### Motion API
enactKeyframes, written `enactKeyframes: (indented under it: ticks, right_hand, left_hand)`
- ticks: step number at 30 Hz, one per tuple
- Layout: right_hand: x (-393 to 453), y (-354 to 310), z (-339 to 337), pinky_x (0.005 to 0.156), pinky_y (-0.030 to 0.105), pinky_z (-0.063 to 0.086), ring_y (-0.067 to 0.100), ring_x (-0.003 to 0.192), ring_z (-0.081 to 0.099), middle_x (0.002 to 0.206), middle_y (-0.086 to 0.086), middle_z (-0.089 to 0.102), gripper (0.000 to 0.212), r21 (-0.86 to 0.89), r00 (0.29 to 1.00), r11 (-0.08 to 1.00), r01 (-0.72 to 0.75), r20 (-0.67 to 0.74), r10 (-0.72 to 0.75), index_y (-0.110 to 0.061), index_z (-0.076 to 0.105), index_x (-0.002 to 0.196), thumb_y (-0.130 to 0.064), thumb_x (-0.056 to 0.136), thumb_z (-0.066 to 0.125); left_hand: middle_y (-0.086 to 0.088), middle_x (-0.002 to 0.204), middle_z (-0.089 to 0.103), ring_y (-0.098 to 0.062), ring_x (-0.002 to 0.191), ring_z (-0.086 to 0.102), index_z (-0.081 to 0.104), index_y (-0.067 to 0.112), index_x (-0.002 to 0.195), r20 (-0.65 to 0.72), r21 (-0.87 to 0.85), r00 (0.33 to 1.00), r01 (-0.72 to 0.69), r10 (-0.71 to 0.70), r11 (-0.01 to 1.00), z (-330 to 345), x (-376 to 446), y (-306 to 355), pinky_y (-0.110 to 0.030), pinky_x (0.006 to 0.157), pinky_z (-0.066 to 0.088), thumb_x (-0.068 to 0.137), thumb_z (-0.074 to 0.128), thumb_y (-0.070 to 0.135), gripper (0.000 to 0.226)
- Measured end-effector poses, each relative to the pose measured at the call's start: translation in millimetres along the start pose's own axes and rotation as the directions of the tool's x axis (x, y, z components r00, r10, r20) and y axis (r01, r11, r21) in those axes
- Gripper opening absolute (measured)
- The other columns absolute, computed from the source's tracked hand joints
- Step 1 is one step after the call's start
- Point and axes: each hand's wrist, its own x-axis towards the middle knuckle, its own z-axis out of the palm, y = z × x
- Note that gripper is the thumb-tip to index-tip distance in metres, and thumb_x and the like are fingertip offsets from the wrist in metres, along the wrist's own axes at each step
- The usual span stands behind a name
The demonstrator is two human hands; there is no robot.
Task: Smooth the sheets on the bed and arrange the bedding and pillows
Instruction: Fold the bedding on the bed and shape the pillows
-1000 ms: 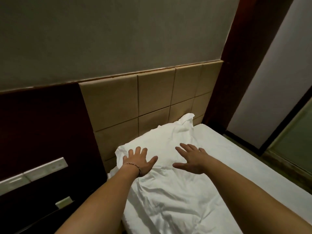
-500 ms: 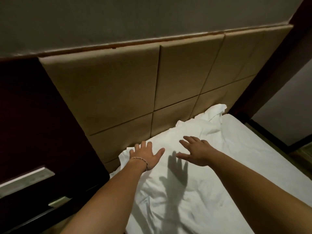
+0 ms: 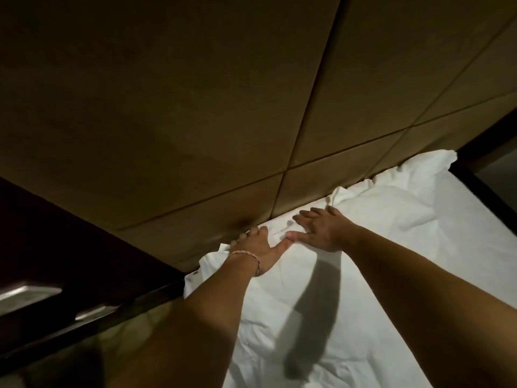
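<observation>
Both hands are flat on the pillow [image 3: 349, 247] right now, and the pillow lies at the head of the bed, pushed up against the padded headboard [image 3: 223, 121]. The left hand [image 3: 258, 249], bracelet [image 3: 246, 254] on its wrist, has its fingers spread, fingertips reaching the foot of the headboard. The right hand [image 3: 319, 229] presses palm down just beside it, fingers straight, thumbs nearly touching. Neither hand grips anything. The pillow's far corner [image 3: 436, 161] pokes up along the headboard. Wrinkled white sheet [image 3: 363, 345] spreads out away from the headboard, under the arms.
</observation>
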Motion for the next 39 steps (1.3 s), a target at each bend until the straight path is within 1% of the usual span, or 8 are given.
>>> enactKeyframes:
  ticks: [8, 15, 19, 22, 24, 28, 32, 39]
  right_hand:
    - [16, 11, 16, 0.116, 0.048, 0.019, 0.022, 0.143, 0.03, 0.156, -0.004, 0.037, 0.103, 0.029, 0.999, 0.999, 0.014, -0.034, -0.013, -0.036, 0.037, 0.148, -0.094, 0.071, 0.002]
    - [-22, 4, 18, 0.107, 0.048, 0.028, 0.025, 0.117, 0.055, 0.119, 0.005, 0.067, 0.093, 0.028, 0.994, 0.998, -0.053, -0.092, 0.055, -0.022, 0.059, 0.123, -0.088, 0.082, 0.007]
    - [-53, -3, 24, 0.112, 0.05, 0.024, 0.025, 0.116, 0.058, 0.112, 0.005, 0.07, 0.094, 0.062, 0.983, 0.994, -0.092, -0.154, 0.101, -0.022, 0.064, 0.112, -0.087, 0.081, 0.004]
    - [-78, -7, 32, 0.11, 0.049, 0.028, 0.018, 0.092, 0.06, 0.084, 0.0, 0.066, 0.086, 0.057, 0.968, 0.995, -0.086, -0.23, 0.097, -0.021, 0.061, 0.077, -0.083, 0.084, 0.003]
    - [-95, -10, 41, 0.106, 0.047, 0.031, 0.016, 0.081, 0.054, 0.074, -0.003, 0.057, 0.081, 0.034, 0.967, 0.996, -0.088, -0.237, 0.093, -0.022, 0.058, 0.067, -0.08, 0.088, 0.005]
    - [-124, -7, 48, 0.095, 0.042, 0.039, 0.018, 0.076, 0.057, 0.072, -0.001, 0.06, 0.086, 0.001, 0.95, 0.994, -0.111, -0.295, 0.106, -0.018, 0.065, 0.07, -0.08, 0.088, 0.007]
    - [-141, -2, 52, 0.085, 0.038, 0.04, 0.016, 0.071, 0.057, 0.068, -0.001, 0.061, 0.088, -0.001, 0.946, 0.994, -0.111, -0.308, 0.105, -0.017, 0.066, 0.07, -0.079, 0.087, 0.007]
    - [-198, 16, 55, 0.068, 0.031, 0.039, 0.012, 0.063, 0.056, 0.063, -0.002, 0.061, 0.086, 0.092, 0.915, 0.983, -0.157, -0.362, 0.18, -0.018, 0.065, 0.064, -0.081, 0.087, 0.011]
  left_hand:
    - [-0.006, 0.159, 0.025, -0.035, 0.141, 0.028, 0.026, 0.026, 0.153, -0.044, 0.019, 0.998, 0.051, -0.05, 0.999, 13, 7, -3, -0.054, 0.114, 0.025, 0.08, 0.021, 0.089, 0.097]
    - [-0.01, 0.145, 0.043, -0.034, 0.132, 0.037, 0.044, 0.022, 0.142, -0.159, 0.149, 0.987, 0.019, 0.005, 0.989, 18, -21, 11, -0.048, 0.109, 0.034, 0.084, 0.017, 0.085, 0.09]
    - [-0.011, 0.136, 0.056, -0.033, 0.123, 0.049, 0.051, 0.018, 0.135, -0.139, 0.121, 0.99, -0.001, 0.017, 0.993, 20, -50, 22, -0.045, 0.101, 0.038, 0.086, 0.015, 0.083, 0.089]
    - [-0.009, 0.133, 0.061, -0.031, 0.12, 0.055, 0.056, 0.018, 0.132, -0.15, 0.085, 0.988, -0.015, 0.028, 0.996, 34, -74, 29, -0.044, 0.102, 0.042, 0.089, 0.009, 0.079, 0.088]
    - [-0.009, 0.124, 0.067, -0.03, 0.112, 0.06, 0.062, 0.02, 0.123, -0.123, 0.022, 0.992, -0.013, 0.016, 1.0, 47, -89, 32, -0.044, 0.1, 0.046, 0.087, 0.006, 0.081, 0.091]
    - [-0.011, 0.123, 0.065, -0.032, 0.112, 0.058, 0.068, 0.018, 0.115, -0.189, 0.074, 0.977, -0.085, 0.097, 0.994, 61, -107, 42, -0.048, 0.1, 0.045, 0.089, 0.006, 0.079, 0.091]
    - [-0.011, 0.118, 0.067, -0.03, 0.107, 0.061, 0.067, 0.015, 0.111, -0.144, -0.016, 0.984, -0.107, 0.104, 0.994, 59, -119, 51, -0.038, 0.09, 0.045, 0.09, 0.013, 0.08, 0.087]
    - [-0.012, 0.097, 0.067, -0.029, 0.09, 0.061, 0.057, 0.018, 0.075, -0.161, -0.019, 0.966, -0.209, 0.204, 0.978, 54, -164, 93, -0.036, 0.078, 0.046, 0.09, 0.015, 0.079, 0.076]
